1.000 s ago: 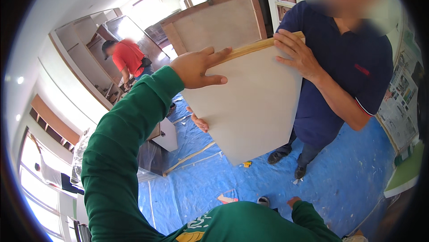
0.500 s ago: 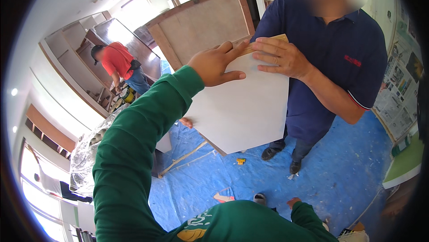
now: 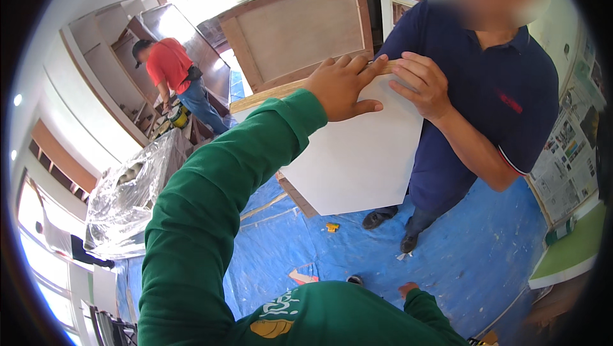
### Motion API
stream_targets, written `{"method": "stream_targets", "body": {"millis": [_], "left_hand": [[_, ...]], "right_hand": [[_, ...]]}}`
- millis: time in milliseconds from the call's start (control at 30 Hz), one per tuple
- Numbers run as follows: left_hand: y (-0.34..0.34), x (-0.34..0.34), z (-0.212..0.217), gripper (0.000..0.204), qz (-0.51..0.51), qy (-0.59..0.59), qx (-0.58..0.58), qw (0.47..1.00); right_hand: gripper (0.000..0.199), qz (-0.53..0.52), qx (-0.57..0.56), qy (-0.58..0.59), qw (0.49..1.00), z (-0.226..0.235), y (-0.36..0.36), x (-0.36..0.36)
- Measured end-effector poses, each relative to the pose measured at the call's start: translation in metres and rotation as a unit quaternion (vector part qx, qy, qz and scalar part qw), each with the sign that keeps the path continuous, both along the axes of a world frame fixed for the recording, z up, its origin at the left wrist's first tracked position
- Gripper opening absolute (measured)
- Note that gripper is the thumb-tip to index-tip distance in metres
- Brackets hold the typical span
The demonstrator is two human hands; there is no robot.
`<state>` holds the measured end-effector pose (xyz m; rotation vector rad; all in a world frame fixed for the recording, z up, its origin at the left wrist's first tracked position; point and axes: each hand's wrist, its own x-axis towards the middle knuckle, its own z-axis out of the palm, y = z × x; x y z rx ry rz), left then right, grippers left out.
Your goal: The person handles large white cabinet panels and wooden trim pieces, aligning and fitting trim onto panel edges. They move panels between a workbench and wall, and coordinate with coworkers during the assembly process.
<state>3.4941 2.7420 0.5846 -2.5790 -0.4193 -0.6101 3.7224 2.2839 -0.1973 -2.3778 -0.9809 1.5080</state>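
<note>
Probably the likeliest trouble begins at the left end of the white panel, held up above the blue sheet; that end juts past the green sleeve with no hand visible on it, and could dip if the weight is poorly shared, since both visible holds sit toward the top right corner; the left hand lies over the pale wooden top edge, fingers stretched and thumb out on the white face, unclenched; just beside its fingertips the co-worker's hand bears on that edge's right end, so a sudden tilt might pinch fingers; below the panel's lower edge a small yellow object lies on the sheet, and could catch a shoe; the right hand hangs low, well apart from the panel, and I cannot tell whether it holds anything.

As for containers, clear plastic wrap at left covers rounded pale shapes; beyond it, open shelving holds things too small to name; by the worker in red is a yellow-and-black tub, contents unclear.
</note>
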Motion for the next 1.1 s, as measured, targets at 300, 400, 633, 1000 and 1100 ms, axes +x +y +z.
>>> {"method": "stream_targets", "body": {"millis": [300, 400, 633, 1000, 1100], "left_hand": [[0.013, -0.064, -0.035, 0.085, 0.074, -0.023, 0.013, 0.997], [0.021, -0.086, -0.047, 0.085, 0.099, -0.046, -0.004, 0.994], [0.031, -0.123, -0.068, 0.083, 0.157, -0.105, -0.006, 0.982], [0.04, -0.179, -0.084, 0.085, 0.243, -0.118, 0.002, 0.963], [0.041, -0.187, -0.084, 0.085, 0.27, -0.133, -0.016, 0.954]], "right_hand": [[0.031, 0.079, -0.062, 0.0, 0.995, 0.084, 0.02, 0.013], [0.035, -0.072, -0.043, 0.04, 0.996, 0.092, 0.022, 0.012], [0.046, 0.068, -0.074, -0.017, 0.995, 0.109, 0.037, 0.019], [0.036, -0.07, -0.066, 0.027, 0.995, 0.114, 0.027, 0.008], [0.037, -0.092, -0.059, 0.04, 0.993, 0.129, 0.026, 0.003]]}}
